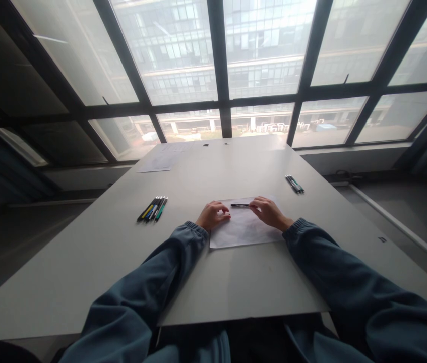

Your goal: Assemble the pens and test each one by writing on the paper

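Observation:
A black pen point(239, 205) lies nearly level just above or on a white sheet of paper point(243, 232). My right hand point(268, 212) has its fingers closed on the pen's right end, and the other end points left. Close to the pen's left end, my left hand point(213, 215) rests at the paper's left edge with curled fingers. A tiny dark spot shows at those fingertips; whether it is a small part held there is too small to make out.
Several pens point(153, 209) lie side by side at the left, and a smaller group of pens point(295, 184) at the right. Printed paper point(158, 161) lies at the table's far left. A small dark round thing point(205, 145) sits near the far edge, before the windows.

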Demonstrator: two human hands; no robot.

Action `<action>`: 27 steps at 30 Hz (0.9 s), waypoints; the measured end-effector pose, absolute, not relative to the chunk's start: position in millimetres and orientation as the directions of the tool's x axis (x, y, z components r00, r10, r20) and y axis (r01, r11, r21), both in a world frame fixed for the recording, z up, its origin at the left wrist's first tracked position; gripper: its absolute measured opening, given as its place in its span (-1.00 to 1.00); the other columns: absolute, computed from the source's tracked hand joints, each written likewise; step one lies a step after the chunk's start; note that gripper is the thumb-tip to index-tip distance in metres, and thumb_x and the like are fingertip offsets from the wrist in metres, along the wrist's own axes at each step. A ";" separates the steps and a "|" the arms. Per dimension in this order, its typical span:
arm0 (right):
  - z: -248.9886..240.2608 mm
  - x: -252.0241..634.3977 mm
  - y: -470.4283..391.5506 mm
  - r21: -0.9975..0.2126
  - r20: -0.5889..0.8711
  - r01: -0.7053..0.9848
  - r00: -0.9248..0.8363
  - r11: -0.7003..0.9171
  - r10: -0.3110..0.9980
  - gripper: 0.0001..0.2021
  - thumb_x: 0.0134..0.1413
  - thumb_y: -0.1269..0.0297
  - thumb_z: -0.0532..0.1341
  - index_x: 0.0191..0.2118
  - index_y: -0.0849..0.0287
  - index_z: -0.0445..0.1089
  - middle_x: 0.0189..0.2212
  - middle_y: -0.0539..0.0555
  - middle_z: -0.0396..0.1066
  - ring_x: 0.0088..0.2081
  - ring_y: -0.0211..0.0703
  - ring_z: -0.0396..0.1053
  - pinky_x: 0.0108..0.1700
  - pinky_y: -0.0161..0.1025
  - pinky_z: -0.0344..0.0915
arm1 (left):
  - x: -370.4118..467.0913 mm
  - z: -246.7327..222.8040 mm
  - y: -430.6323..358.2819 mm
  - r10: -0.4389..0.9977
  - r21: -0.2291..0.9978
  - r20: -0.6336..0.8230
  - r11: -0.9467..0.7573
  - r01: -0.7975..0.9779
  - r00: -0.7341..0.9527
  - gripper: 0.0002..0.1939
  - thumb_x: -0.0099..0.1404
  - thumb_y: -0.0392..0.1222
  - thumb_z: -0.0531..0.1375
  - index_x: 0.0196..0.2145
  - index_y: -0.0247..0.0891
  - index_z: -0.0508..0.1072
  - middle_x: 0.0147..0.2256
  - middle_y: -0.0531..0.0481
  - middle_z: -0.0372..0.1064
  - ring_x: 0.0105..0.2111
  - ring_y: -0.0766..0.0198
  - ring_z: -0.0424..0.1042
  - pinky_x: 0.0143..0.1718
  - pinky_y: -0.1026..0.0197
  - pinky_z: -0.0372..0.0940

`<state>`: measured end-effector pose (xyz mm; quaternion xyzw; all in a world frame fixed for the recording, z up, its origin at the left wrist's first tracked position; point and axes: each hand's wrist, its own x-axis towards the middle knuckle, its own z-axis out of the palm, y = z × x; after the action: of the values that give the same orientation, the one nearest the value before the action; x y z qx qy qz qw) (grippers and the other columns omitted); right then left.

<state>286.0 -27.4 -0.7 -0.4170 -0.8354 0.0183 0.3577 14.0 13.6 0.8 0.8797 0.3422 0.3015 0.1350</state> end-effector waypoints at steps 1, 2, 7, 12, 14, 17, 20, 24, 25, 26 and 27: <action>-0.8 285.8 -27.5 -0.331 0.581 0.682 -0.396 0.652 0.711 -0.83 0.27 0.39 0.13 -0.32 0.14 0.45 -0.38 0.08 0.45 -0.29 -0.14 0.36 -0.19 -0.23 0.26 | 14.2 0.7 13.6 0.679 0.442 0.437 -0.733 0.517 0.590 -0.94 0.16 -0.17 0.35 -0.38 -0.17 0.58 -0.38 0.00 0.48 -0.33 0.20 0.40 -0.21 0.15 0.31; -0.8 285.7 -27.6 -0.334 0.580 0.681 -0.396 0.651 0.712 -0.83 0.28 0.39 0.13 -0.31 0.14 0.45 -0.38 0.08 0.45 -0.29 -0.14 0.36 -0.18 -0.23 0.26 | 14.5 0.6 13.6 0.676 0.440 0.436 -0.736 0.514 0.594 -0.97 0.18 -0.20 0.33 -0.38 -0.16 0.58 -0.37 0.00 0.47 -0.31 0.20 0.41 -0.20 0.15 0.32; -0.6 285.4 -28.4 -0.346 0.574 0.672 -0.401 0.655 0.714 -0.83 0.28 0.38 0.13 -0.31 0.14 0.45 -0.37 0.07 0.45 -0.28 -0.14 0.37 -0.18 -0.25 0.26 | 16.7 -0.5 12.8 0.661 0.429 0.450 -0.750 0.504 0.600 -0.95 0.23 -0.25 0.29 -0.38 -0.16 0.58 -0.35 0.00 0.48 -0.30 0.20 0.40 -0.17 0.14 0.31; 0.9 283.8 -29.9 -0.348 0.573 0.648 -0.425 0.678 0.700 -0.84 0.28 0.37 0.15 -0.31 0.15 0.45 -0.39 0.07 0.44 -0.30 -0.16 0.35 -0.19 -0.26 0.25 | 23.0 -1.9 10.9 0.675 0.473 0.526 -0.738 0.481 0.518 -0.96 0.26 -0.22 0.30 -0.31 -0.19 0.56 -0.39 0.02 0.48 -0.36 0.25 0.38 -0.22 0.18 0.32; 1.8 282.7 -30.6 -0.346 0.575 0.636 -0.437 0.690 0.692 -0.84 0.28 0.38 0.15 -0.32 0.15 0.45 -0.39 0.06 0.43 -0.31 -0.16 0.35 -0.20 -0.26 0.25 | 25.4 -1.8 9.5 0.684 0.494 0.551 -0.729 0.474 0.477 -0.96 0.25 -0.23 0.31 -0.30 -0.19 0.56 -0.39 0.03 0.48 -0.37 0.27 0.39 -0.24 0.20 0.33; 3.1 281.5 -31.8 -0.343 0.578 0.627 -0.446 0.699 0.683 -0.84 0.28 0.38 0.15 -0.33 0.16 0.45 -0.40 0.07 0.43 -0.31 -0.16 0.34 -0.21 -0.25 0.25 | 27.3 -0.6 7.3 0.687 0.510 0.578 -0.725 0.463 0.440 -0.95 0.24 -0.22 0.32 -0.31 -0.20 0.57 -0.40 0.02 0.48 -0.39 0.29 0.39 -0.27 0.22 0.33; 3.7 281.0 -32.4 -0.344 0.575 0.624 -0.451 0.702 0.683 -0.84 0.27 0.38 0.15 -0.32 0.15 0.45 -0.39 0.07 0.43 -0.31 -0.16 0.34 -0.20 -0.25 0.25 | 27.4 0.6 5.7 0.684 0.517 0.584 -0.729 0.449 0.437 -0.95 0.22 -0.21 0.34 -0.33 -0.20 0.57 -0.40 0.02 0.48 -0.39 0.28 0.39 -0.29 0.23 0.34; 3.7 280.8 -32.3 -0.345 0.570 0.619 -0.458 0.705 0.682 -0.85 0.27 0.38 0.16 -0.31 0.15 0.46 -0.39 0.07 0.43 -0.30 -0.15 0.35 -0.20 -0.25 0.25 | 27.7 1.3 4.8 0.663 0.508 0.591 -0.748 0.427 0.459 -0.96 0.22 -0.21 0.34 -0.34 -0.20 0.57 -0.40 0.02 0.48 -0.36 0.28 0.40 -0.28 0.22 0.35; 3.7 280.7 -32.3 -0.345 0.569 0.618 -0.461 0.707 0.681 -0.85 0.26 0.39 0.16 -0.31 0.15 0.46 -0.39 0.07 0.43 -0.30 -0.15 0.35 -0.20 -0.25 0.25 | 28.0 1.4 4.6 0.656 0.504 0.594 -0.754 0.421 0.465 -0.96 0.22 -0.22 0.34 -0.34 -0.20 0.57 -0.40 0.02 0.48 -0.36 0.28 0.40 -0.27 0.22 0.35; 3.8 280.5 -32.3 -0.345 0.567 0.616 -0.465 0.708 0.680 -0.86 0.26 0.39 0.17 -0.31 0.15 0.46 -0.39 0.07 0.43 -0.30 -0.15 0.35 -0.20 -0.25 0.25 | 28.3 1.6 4.4 0.649 0.499 0.597 -0.761 0.415 0.471 -0.96 0.22 -0.22 0.34 -0.34 -0.20 0.57 -0.40 0.02 0.48 -0.36 0.28 0.40 -0.27 0.22 0.35; 3.9 280.3 -32.3 -0.344 0.565 0.614 -0.469 0.710 0.679 -0.86 0.26 0.39 0.17 -0.31 0.15 0.46 -0.39 0.07 0.43 -0.30 -0.16 0.35 -0.20 -0.26 0.25 | 28.7 1.7 4.2 0.642 0.494 0.600 -0.767 0.410 0.478 -0.96 0.22 -0.22 0.34 -0.34 -0.20 0.56 -0.40 0.02 0.48 -0.36 0.28 0.40 -0.27 0.22 0.35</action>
<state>280.3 -32.3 3.9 -0.3780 -0.8557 0.0464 0.3504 28.7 4.2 1.7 0.8477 0.3102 0.4060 0.1427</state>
